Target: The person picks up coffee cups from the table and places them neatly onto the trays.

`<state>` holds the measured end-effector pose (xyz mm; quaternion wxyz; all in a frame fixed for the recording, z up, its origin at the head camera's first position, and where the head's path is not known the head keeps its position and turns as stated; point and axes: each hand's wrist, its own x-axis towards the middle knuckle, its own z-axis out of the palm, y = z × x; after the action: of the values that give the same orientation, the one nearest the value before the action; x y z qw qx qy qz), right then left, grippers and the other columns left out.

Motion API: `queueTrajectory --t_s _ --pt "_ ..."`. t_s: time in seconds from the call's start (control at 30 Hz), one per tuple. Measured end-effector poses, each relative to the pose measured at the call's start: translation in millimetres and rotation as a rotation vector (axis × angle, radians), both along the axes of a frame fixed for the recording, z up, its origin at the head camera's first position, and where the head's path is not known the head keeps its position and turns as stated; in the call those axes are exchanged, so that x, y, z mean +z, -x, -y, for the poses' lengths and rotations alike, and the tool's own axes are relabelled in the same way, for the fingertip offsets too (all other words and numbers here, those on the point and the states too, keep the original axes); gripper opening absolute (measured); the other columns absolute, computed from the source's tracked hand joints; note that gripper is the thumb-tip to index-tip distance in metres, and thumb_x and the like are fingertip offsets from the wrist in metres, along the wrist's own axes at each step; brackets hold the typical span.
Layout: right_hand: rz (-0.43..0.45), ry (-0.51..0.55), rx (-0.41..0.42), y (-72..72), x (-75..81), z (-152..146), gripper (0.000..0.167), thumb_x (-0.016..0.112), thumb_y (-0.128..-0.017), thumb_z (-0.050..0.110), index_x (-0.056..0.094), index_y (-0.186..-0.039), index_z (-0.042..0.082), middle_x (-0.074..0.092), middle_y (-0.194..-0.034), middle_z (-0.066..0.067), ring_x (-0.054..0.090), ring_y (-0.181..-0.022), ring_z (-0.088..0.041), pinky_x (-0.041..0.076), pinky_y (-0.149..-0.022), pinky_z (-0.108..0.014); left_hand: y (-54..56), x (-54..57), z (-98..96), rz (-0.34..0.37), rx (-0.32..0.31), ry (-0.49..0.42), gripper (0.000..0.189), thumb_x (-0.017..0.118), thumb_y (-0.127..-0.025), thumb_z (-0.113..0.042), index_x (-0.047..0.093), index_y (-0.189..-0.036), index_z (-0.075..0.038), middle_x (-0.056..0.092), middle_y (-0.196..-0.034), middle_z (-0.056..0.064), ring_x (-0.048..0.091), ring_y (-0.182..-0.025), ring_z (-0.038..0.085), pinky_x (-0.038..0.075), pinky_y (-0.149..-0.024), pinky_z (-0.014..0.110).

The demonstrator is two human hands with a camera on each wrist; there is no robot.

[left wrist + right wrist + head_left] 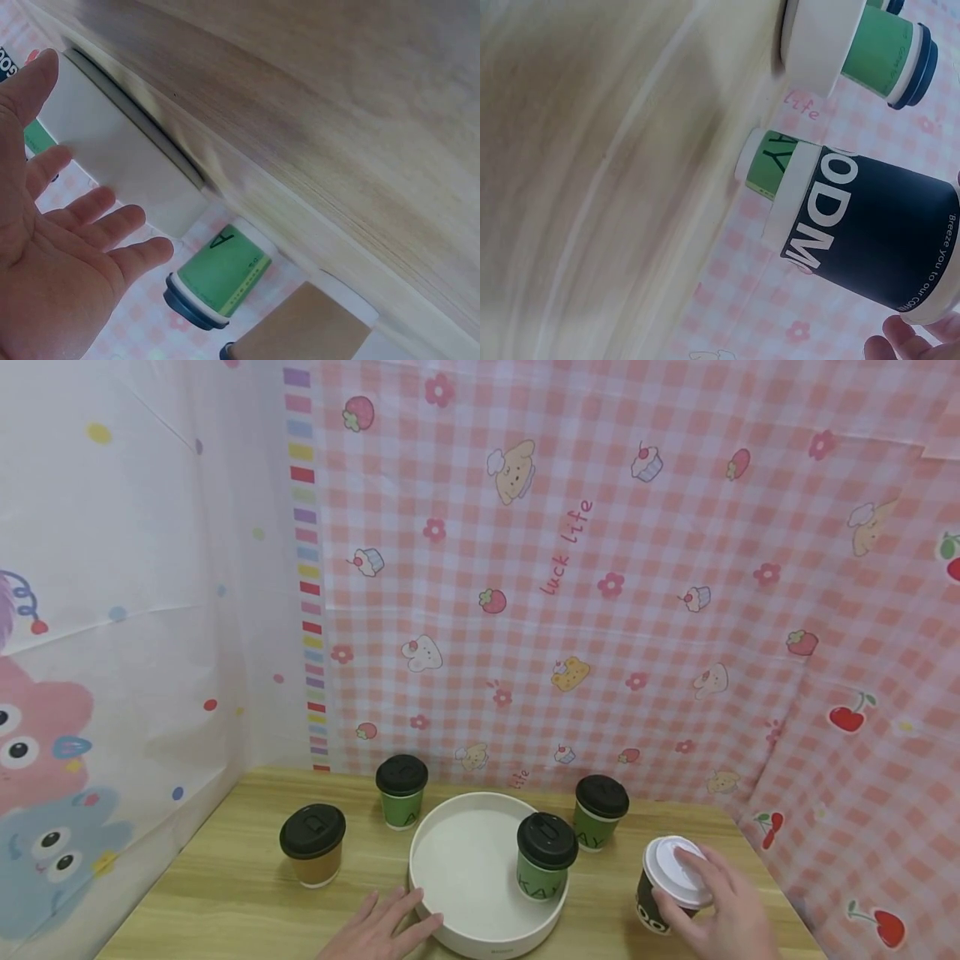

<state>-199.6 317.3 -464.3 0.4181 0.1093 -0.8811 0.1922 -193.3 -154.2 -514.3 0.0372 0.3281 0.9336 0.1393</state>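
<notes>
At the right, my right hand (723, 906) grips a black paper cup (885, 229) by its white lid (677, 870), thumb and fingers on either side. The cup's base shows above the tabletop in the right wrist view. My left hand (382, 931) has its fingers spread at the near left rim of a round white tray (457, 914); in the left wrist view the fingertips lie against or just beside its wall. On the tray's right side stands a green cup (542, 877) with a black lid.
Behind the tray, a green cup (402, 806) stands at left and another green cup (591, 827) at right, both black-lidded. A brown cup (315, 860) with a black lid is left of the tray. Patterned cloth (465, 552) hangs around the wooden table (217, 877).
</notes>
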Motion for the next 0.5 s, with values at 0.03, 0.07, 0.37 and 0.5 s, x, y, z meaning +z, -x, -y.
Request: queueTrajectory --t_s 0.03,0.07,0.37,0.5 --pt "-0.002 0.000 -0.001 -0.6 -1.1 1 0.064 0.101 -0.055 0.019 0.079 -0.114 0.010 0.073 -0.120 -0.027 0.071 -0.102 -0.051 0.056 -0.068 -0.042 0.1 -0.1 0.0 0.000 0.000 -0.001 0.078 0.056 -0.096 -0.078 0.050 -0.159 -0.033 0.048 -0.163 0.017 0.051 -0.146 0.048 0.045 -0.112 0.074" --pt "0.000 -0.001 -0.003 -1.5 -2.1 1 0.064 0.101 -0.055 0.019 0.079 -0.114 0.011 0.074 -0.120 -0.027 0.071 -0.102 -0.051 0.056 -0.069 -0.044 0.1 -0.1 0.0 0.002 0.001 -0.002 0.078 0.056 -0.096 -0.078 0.050 -0.159 -0.033 0.048 -0.163 0.017 0.051 -0.146 0.048 0.045 -0.112 0.074" --pt "0.029 -0.024 -0.005 -9.1 -6.8 9 0.064 0.101 -0.055 0.024 0.079 -0.113 0.013 0.075 -0.119 -0.023 0.070 -0.100 -0.048 0.048 -0.080 -0.037 -0.3 0.3 0.1 0.012 0.002 -0.014 0.077 0.056 -0.096 -0.078 0.051 -0.159 -0.034 0.048 -0.163 0.017 0.051 -0.146 0.048 0.044 -0.112 0.074" --pt "0.045 -0.025 -0.002 -12.1 -7.3 12 0.065 0.101 -0.055 0.024 0.078 -0.115 0.014 0.074 -0.119 -0.023 0.070 -0.101 -0.048 0.053 -0.080 -0.049 -0.1 0.3 0.4 0.013 0.001 -0.017 0.077 0.056 -0.096 -0.078 0.051 -0.159 -0.034 0.048 -0.163 0.018 0.051 -0.146 0.048 0.045 -0.112 0.075"
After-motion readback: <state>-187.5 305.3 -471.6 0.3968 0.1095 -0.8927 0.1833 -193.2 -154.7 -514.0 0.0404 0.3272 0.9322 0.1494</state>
